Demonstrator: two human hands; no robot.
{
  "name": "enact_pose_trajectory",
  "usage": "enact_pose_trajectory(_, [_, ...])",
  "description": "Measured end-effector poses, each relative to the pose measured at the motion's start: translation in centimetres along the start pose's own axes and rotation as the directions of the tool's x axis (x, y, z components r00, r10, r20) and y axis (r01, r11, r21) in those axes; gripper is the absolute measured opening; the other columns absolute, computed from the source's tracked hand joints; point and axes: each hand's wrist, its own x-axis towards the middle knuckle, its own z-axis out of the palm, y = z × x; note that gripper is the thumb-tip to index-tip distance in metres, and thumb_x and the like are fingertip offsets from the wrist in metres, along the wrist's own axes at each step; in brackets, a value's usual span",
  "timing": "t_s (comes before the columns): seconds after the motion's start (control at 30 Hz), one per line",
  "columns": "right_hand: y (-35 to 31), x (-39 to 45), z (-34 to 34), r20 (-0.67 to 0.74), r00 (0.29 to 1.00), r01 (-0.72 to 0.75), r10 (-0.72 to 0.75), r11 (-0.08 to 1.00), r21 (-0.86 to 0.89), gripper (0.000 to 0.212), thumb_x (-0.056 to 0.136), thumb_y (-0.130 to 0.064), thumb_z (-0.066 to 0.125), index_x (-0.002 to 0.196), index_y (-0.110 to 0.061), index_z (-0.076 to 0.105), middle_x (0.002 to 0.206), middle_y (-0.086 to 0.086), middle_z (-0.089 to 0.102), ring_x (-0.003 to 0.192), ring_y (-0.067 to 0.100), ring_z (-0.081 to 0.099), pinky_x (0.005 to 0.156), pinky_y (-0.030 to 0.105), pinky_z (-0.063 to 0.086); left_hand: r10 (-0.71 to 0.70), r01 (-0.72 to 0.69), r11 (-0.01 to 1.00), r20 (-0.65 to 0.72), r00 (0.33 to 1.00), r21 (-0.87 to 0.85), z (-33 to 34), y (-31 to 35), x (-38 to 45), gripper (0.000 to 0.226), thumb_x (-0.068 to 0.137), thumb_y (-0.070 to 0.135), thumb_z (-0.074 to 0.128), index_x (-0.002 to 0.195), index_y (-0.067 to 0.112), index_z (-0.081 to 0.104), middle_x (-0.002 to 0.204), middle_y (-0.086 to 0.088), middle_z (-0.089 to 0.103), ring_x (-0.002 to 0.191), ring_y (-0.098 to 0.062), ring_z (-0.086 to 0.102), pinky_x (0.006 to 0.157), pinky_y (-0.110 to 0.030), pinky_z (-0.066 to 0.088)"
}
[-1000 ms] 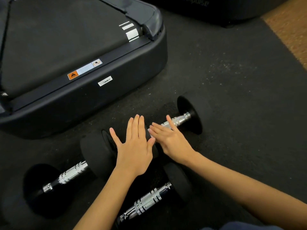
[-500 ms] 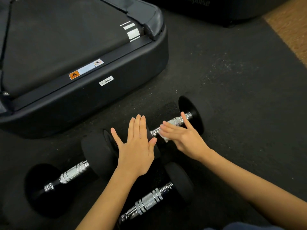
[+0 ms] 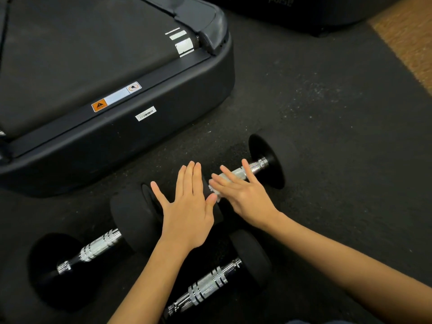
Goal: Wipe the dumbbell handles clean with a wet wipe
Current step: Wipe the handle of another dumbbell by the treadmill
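Three black dumbbells with chrome handles lie on the floor mat. My right hand [image 3: 245,197] lies with fingers stretched over the handle of the far dumbbell [image 3: 257,165], pressing a white wet wipe [image 3: 236,174] around it. My left hand [image 3: 187,213] rests flat, fingers apart, on that dumbbell's left weight, which it mostly hides. The left dumbbell's handle [image 3: 98,247] and the near dumbbell's handle [image 3: 207,284] lie bare, with no hand on them.
A black treadmill base [image 3: 140,136] with warning stickers stands close behind the dumbbells on the left. Another dark machine [image 3: 292,10] sits at the top. Black rubber matting [image 3: 339,136] stretches to the right, with brown flooring [image 3: 411,43] at the far right corner.
My right hand slid the wipe to the right along the far handle, then back a little to the left. My left hand stayed flat on the weight.
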Motion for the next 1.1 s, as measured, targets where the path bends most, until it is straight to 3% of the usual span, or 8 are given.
enact_pose_trajectory(0.17, [0.5,1.8,-1.4,0.064,0.998,-0.002,0.003,1.0,-0.018,0.04,0.086,-0.017,0.062,0.124,-0.027,0.065,0.12,-0.009,0.069,0.13,0.023,0.053,0.118,0.056,0.003,-0.009,0.009,1.0,0.016,1.0,0.008,-0.2,0.1,-0.1,0.079,0.084,0.059,-0.009,0.153,0.021,-0.015,0.161,0.007,-0.018,0.147,-0.01,-0.018,0.107,-0.064,-0.017])
enact_pose_trajectory(0.3, [1.0,6.1,-2.8,0.35,0.932,-0.09,0.095,0.995,-0.031,0.025,0.095,-0.035,0.05,0.106,-0.03,0.072,0.091,-0.011,0.072,0.106,0.01,0.061,0.12,0.046,0.002,-0.008,0.008,1.0,0.034,0.999,0.013,-0.2,0.1,0.1,0.078,0.083,0.058,-0.011,0.152,0.022,-0.018,0.161,0.006,-0.019,0.147,-0.01,-0.019,0.107,-0.067,-0.014])
enact_pose_trajectory(0.43, [0.4,8.8,-2.1,0.51,0.844,-0.198,0.166,0.98,0.008,0.03,0.096,-0.031,0.048,0.104,-0.013,0.07,0.094,0.003,0.072,0.095,0.02,0.065,0.113,0.043,0.03,-0.008,0.008,1.0,0.03,1.0,-0.002,-0.2,0.0,0.0,0.076,0.085,0.058,-0.009,0.152,0.022,-0.017,0.162,0.006,-0.017,0.147,-0.01,-0.017,0.107,-0.067,-0.014])
enact_pose_trajectory(0.53, [-0.1,7.1,-1.1,0.384,0.914,-0.118,0.13,0.991,-0.056,0.027,0.096,-0.029,0.047,0.098,-0.013,0.069,0.088,0.002,0.072,0.091,0.02,0.066,0.111,0.038,0.031,-0.007,0.006,1.0,0.04,0.999,0.005,-0.2,0.0,0.0,0.075,0.086,0.058,-0.008,0.151,0.022,-0.019,0.161,0.007,-0.018,0.147,-0.01,-0.018,0.108,-0.067,-0.014])
enact_pose_trajectory(0.67, [0.0,2.3,-0.5,0.043,0.997,-0.076,0.07,0.985,0.158,0.025,0.091,-0.017,0.051,0.106,-0.019,0.07,0.102,-0.005,0.073,0.103,0.011,0.064,0.116,0.034,0.022,-0.018,0.023,0.998,0.072,0.997,-0.056,-0.6,0.0,0.3,0.07,0.093,0.055,0.004,0.152,0.023,-0.018,0.161,0.009,-0.02,0.146,-0.007,-0.02,0.11,-0.067,-0.014])
enact_pose_trajectory(0.9, [-0.9,0.0,-1.2,-0.034,0.987,-0.146,0.155,0.971,0.192,0.034,0.088,-0.003,0.058,0.117,-0.014,0.07,0.121,0.001,0.07,0.123,0.014,0.058,0.12,0.043,0.02,0.032,-0.037,0.998,0.099,0.995,0.043,-1.6,-0.7,-0.1,0.075,0.09,0.066,-0.004,0.151,0.024,-0.019,0.161,0.009,-0.017,0.147,-0.006,-0.016,0.109,-0.065,-0.013])
enact_pose_trajectory(1.0, [-1.2,-1.1,-2.8,-0.059,0.953,-0.263,0.297,0.908,0.325,0.027,0.092,-0.011,0.054,0.108,-0.018,0.074,0.094,-0.006,0.075,0.101,0.006,0.068,0.118,0.035,0.027,0.078,-0.1,0.988,0.177,0.981,0.12,-3.2,-0.9,0.2,0.079,0.09,0.068,0.0,0.152,0.022,-0.017,0.162,0.007,-0.014,0.148,-0.008,-0.012,0.113,-0.062,-0.01])
enact_pose_trajectory(1.1, [-1.6,-1.7,-5.2,0.007,0.844,-0.451,0.536,0.703,0.55,0.016,0.092,-0.022,0.065,0.102,-0.024,0.076,0.065,-0.014,0.06,0.067,0.002,0.057,0.084,0.021,0.046,0.084,-0.117,0.988,0.283,0.955,0.102,-4.9,-0.5,1.2,0.077,0.097,0.06,0.024,0.155,0.018,-0.005,0.163,0.003,-0.003,0.15,-0.012,-0.001,0.118,-0.055,-0.005])
